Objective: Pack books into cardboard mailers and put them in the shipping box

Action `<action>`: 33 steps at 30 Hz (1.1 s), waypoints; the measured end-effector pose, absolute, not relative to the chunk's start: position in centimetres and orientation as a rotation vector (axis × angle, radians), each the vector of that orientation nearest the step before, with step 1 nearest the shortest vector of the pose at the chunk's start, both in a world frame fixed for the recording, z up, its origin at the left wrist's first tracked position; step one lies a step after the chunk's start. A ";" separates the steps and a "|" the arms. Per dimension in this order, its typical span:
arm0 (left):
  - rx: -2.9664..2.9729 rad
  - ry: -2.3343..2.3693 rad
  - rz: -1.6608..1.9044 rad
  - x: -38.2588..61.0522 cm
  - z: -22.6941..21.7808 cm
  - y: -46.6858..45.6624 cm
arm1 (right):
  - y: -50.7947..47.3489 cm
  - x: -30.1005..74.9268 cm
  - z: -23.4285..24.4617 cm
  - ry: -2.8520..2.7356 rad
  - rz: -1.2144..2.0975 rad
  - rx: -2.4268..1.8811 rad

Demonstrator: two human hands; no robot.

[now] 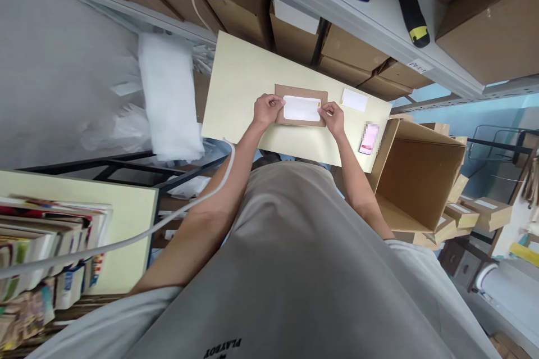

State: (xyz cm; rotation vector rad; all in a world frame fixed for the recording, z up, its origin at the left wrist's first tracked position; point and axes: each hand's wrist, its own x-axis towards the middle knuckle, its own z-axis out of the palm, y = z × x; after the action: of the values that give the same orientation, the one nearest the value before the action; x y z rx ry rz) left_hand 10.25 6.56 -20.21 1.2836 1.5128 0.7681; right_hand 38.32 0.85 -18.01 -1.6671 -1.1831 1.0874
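A flat brown cardboard packet [300,91] lies on a pale yellow table [244,89]. A white label [301,108] lies on top of the packet. My left hand [266,110] pinches the label's left edge, fingers closed. My right hand [333,117] pinches its right edge by a small yellow tab. Both hands rest at the packet's near side.
A second white label [354,100] and a pink phone [369,138] lie to the right on the table. An open cardboard box [415,179] stands at the right. Shelves of brown boxes [345,50] rise behind. White plastic bags [168,95] hang left; books [46,252] stack at near left.
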 end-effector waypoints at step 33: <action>1.400 1.735 0.765 12.8 -19.2 5.0 | 0.1 33.1 -17.5 -1.156 0.704 -2.029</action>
State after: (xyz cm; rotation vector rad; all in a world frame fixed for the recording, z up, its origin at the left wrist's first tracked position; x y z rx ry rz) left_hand 12.77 4.98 -19.24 1.3998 1.7353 0.7649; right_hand 33.07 0.05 -17.51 -2.0290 -1.1565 0.7036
